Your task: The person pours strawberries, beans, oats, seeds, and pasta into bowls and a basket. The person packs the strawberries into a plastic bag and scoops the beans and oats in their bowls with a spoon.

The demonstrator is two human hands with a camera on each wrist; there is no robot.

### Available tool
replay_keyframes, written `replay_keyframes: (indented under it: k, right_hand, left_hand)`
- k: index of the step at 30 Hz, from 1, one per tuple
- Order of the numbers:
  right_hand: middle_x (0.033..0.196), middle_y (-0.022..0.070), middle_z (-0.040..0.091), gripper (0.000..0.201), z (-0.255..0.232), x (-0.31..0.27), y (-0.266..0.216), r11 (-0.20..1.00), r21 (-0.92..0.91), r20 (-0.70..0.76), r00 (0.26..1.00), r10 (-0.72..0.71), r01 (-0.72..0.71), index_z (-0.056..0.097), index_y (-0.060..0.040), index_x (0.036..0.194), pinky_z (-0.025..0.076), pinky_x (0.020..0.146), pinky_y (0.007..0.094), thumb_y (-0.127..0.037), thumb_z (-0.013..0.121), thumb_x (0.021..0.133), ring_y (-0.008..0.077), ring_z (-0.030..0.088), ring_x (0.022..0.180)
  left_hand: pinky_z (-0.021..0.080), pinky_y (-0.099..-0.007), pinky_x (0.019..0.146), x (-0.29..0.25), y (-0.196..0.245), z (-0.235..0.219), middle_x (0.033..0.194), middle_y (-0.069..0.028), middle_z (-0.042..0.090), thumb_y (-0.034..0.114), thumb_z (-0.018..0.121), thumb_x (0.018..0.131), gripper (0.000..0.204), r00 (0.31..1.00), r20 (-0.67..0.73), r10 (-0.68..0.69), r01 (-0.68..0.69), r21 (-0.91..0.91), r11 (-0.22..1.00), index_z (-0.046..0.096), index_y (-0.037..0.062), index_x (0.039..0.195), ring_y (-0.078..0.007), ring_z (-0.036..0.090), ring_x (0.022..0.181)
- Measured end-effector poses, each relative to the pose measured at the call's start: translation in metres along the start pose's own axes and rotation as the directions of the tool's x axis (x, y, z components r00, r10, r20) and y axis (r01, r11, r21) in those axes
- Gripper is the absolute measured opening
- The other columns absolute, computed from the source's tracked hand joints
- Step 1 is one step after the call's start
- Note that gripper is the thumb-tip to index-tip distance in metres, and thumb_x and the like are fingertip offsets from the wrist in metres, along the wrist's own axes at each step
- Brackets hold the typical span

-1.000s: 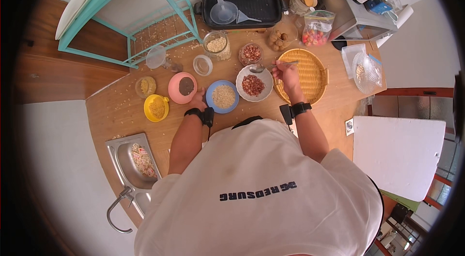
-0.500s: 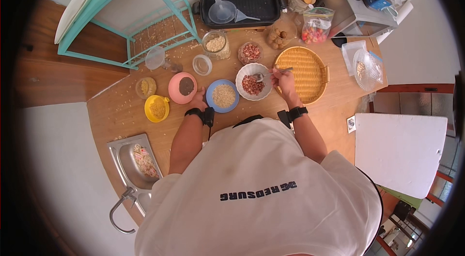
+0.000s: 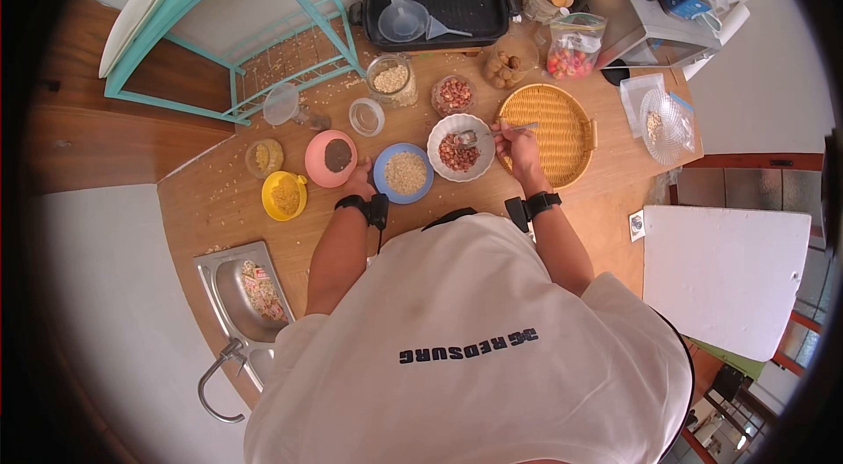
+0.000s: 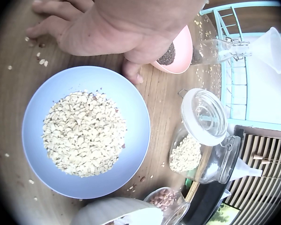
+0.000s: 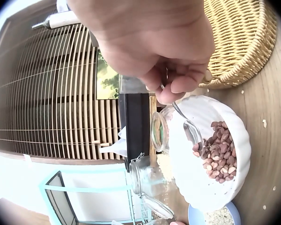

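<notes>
My right hand (image 3: 520, 148) pinches the handle of a metal spoon (image 5: 192, 131) between curled fingers and thumb. The spoon's head dips into a white fluted bowl (image 3: 436, 148), at the edge of a heap of reddish-brown peanuts (image 5: 220, 154). Between a pink bowl (image 3: 316, 167) of dark grains and a blue bowl (image 3: 380, 183) of oat flakes, my left hand (image 3: 358, 183) rests on the table. In the left wrist view its fingers (image 4: 49, 26) lie extended on the wood, with the thumb beside the pink bowl.
A round wicker basket (image 3: 562, 135) sits right of the white bowl. Behind stand a glass jar (image 3: 406, 93) of oats, a tub (image 3: 454, 98) of peanuts and a black pan (image 3: 474, 12) holding funnels. A yellow bowl (image 3: 300, 201) and a sink (image 3: 224, 280) are at the left.
My right hand has moved slightly left and brought the spoon from the white bowl's upper rim down to the peanuts inside. The left hand has stayed in place.
</notes>
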State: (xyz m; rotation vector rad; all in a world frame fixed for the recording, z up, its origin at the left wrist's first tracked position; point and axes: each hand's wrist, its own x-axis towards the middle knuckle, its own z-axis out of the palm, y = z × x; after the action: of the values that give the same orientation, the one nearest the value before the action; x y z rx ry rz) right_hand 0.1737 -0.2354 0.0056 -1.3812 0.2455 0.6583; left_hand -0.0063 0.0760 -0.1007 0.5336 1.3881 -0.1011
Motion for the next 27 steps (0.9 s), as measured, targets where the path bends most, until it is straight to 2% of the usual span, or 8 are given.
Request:
replay_keyframes:
  k: [6,11,13,14,16,25,26,27]
  right_hand:
    - [0.073,0.0015,0.061,0.023,0.007,0.001,0.004,0.967,-0.220,0.065,0.991,-0.116,0.128,0.067,0.0006,0.101,0.044,0.054,0.0225,-0.019,0.056,0.095,0.0093,0.055,0.058]
    - [0.073,0.0032,0.062,0.024,0.009,0.003,0.009,0.990,-0.131,0.089,0.995,-0.045,0.057,0.066,0.0013,0.101,0.046,0.053,0.0232,-0.019,0.055,0.095,0.0102,0.057,0.058]
    - [0.072,0.0041,0.062,0.023,0.011,0.002,0.008,0.993,-0.112,0.078,0.996,-0.032,0.041,0.067,0.0016,0.100,0.047,0.052,0.0237,-0.018,0.055,0.096,0.0107,0.057,0.056]
    - [0.072,0.0046,0.063,0.023,0.012,0.002,0.008,0.992,-0.124,0.075,0.997,-0.015,0.024,0.067,0.0015,0.100,0.047,0.052,0.0239,-0.018,0.055,0.096,0.0110,0.057,0.056]
    - [0.073,0.0050,0.063,0.023,0.013,0.002,0.008,0.991,-0.135,0.070,0.998,0.003,0.006,0.067,0.0014,0.099,0.048,0.053,0.0241,-0.018,0.055,0.096,0.0112,0.057,0.056]
    - [0.072,0.0054,0.061,0.025,0.010,0.006,0.007,0.999,-0.026,0.059,0.998,0.035,-0.033,0.066,0.0029,0.098,0.047,0.053,0.0249,-0.017,0.052,0.096,0.0129,0.056,0.056]
    - [0.072,0.0051,0.061,0.025,0.009,0.005,0.006,0.999,0.005,0.073,0.996,0.042,-0.042,0.066,0.0030,0.098,0.046,0.053,0.0243,-0.017,0.052,0.096,0.0127,0.056,0.057]
    - [0.072,0.0049,0.060,0.025,0.009,0.003,0.004,0.998,0.036,0.088,0.995,0.049,-0.052,0.066,0.0031,0.097,0.045,0.053,0.0238,-0.017,0.051,0.096,0.0124,0.055,0.058]
  left_hand:
    - [0.050,-0.0495,0.073,0.003,-0.001,-0.004,0.098,-0.0082,0.066,0.036,0.060,0.093,0.032,0.999,0.043,0.010,-0.012,0.057,0.998,0.060,0.0082,0.108,-0.0274,0.062,0.083]
    - [0.051,-0.0488,0.072,-0.011,0.001,0.002,0.096,-0.0084,0.066,0.036,0.060,0.093,0.032,1.000,0.026,0.017,-0.018,0.034,0.999,0.060,0.0070,0.106,-0.0272,0.062,0.084]
    - [0.034,-0.0719,0.085,-0.042,0.005,0.014,0.139,-0.0174,0.045,0.044,0.055,0.093,0.053,0.999,-0.044,0.016,-0.011,0.118,0.993,0.041,0.0156,0.135,-0.0431,0.040,0.122]
    - [0.034,-0.0719,0.085,-0.022,0.003,0.006,0.139,-0.0174,0.045,0.044,0.055,0.093,0.053,0.999,-0.044,0.015,-0.010,0.118,0.993,0.041,0.0156,0.135,-0.0431,0.040,0.122]
    - [0.031,-0.0757,0.083,0.038,-0.004,-0.019,0.148,-0.0175,0.033,0.045,0.058,0.090,0.062,0.990,0.139,-0.002,0.000,0.015,1.000,0.033,0.0204,0.141,-0.0502,0.032,0.125]
    - [0.025,-0.0778,0.088,-0.040,0.005,0.014,0.151,-0.0158,0.028,0.046,0.059,0.090,0.065,0.997,-0.073,0.001,0.003,0.056,0.998,0.030,0.0235,0.143,-0.0525,0.025,0.129]
    - [0.025,-0.0778,0.088,-0.021,0.004,0.006,0.151,-0.0158,0.028,0.046,0.059,0.090,0.065,0.997,-0.073,0.000,0.004,0.055,0.998,0.030,0.0235,0.143,-0.0525,0.025,0.129]
    - [0.025,-0.0783,0.087,0.019,0.001,-0.012,0.153,-0.0150,0.022,0.047,0.060,0.089,0.068,0.997,0.071,-0.039,0.037,0.035,0.999,0.026,0.0249,0.144,-0.0537,0.024,0.129]
